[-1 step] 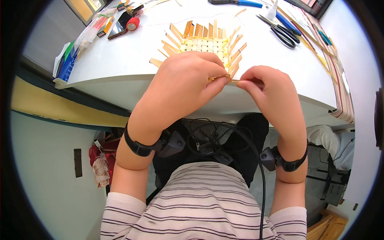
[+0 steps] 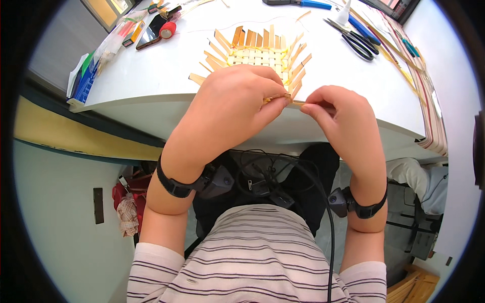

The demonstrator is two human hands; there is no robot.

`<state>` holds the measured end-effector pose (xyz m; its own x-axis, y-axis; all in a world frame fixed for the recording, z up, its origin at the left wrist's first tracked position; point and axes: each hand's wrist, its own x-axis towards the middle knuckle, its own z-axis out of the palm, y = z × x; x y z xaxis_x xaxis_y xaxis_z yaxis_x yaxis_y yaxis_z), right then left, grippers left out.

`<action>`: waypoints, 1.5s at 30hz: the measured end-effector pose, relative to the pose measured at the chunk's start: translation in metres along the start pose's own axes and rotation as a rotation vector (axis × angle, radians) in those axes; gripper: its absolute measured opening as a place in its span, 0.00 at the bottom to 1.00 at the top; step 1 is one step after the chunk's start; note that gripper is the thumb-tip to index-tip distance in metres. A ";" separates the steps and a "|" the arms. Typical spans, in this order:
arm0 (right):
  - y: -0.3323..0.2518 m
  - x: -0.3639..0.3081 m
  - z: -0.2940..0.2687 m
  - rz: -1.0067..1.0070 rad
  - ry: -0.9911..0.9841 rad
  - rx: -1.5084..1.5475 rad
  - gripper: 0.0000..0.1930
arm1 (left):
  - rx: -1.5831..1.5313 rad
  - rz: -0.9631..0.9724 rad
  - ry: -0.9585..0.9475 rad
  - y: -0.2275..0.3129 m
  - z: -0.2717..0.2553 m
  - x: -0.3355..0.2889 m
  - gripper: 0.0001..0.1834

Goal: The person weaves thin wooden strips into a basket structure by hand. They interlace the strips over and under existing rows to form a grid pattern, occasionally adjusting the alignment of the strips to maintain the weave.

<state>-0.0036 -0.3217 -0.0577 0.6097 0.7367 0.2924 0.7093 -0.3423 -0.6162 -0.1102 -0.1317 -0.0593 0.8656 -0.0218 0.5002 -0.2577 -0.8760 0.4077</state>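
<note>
A small woven piece of pale flat bamboo-like strips [image 2: 255,58] lies near the table's front edge, its strip ends fanning out and bent up around it. Thin yellow strands run along its sides. My left hand [image 2: 237,98] covers its near side, thumb and forefinger pinching a strip end at the near right corner. Just right of it, my right hand [image 2: 346,113] is closed, thumb against forefinger, on the end of a thin strip [image 2: 298,103] that stretches between the two hands. The near rows of the weave are hidden under my left hand.
Black-handled scissors [image 2: 357,44] and a blue tool [image 2: 365,30] lie at the right, beside long loose strips [image 2: 404,73]. At the back left are a phone [image 2: 150,34], a red roll [image 2: 167,30] and bagged items. A cable [image 2: 328,227] hangs past my lap.
My right hand has shifted very slightly to the right, away from the left hand, with the thin strip still between them. The left hand and the woven piece have not visibly moved.
</note>
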 end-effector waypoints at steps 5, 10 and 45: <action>0.002 -0.021 0.007 0.087 0.154 -0.014 0.07 | -0.012 -0.007 -0.004 -0.001 0.001 0.001 0.07; -0.006 -0.046 0.012 -0.021 0.040 0.201 0.08 | -0.016 -0.009 0.012 -0.002 0.002 -0.001 0.07; 0.012 -0.005 0.043 -0.292 0.269 0.111 0.11 | 0.031 -0.033 -0.030 0.002 0.000 0.001 0.08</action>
<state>-0.0136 -0.3043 -0.0975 0.4695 0.6101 0.6382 0.8325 -0.0652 -0.5501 -0.1097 -0.1331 -0.0577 0.8860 -0.0064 0.4637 -0.2154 -0.8912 0.3992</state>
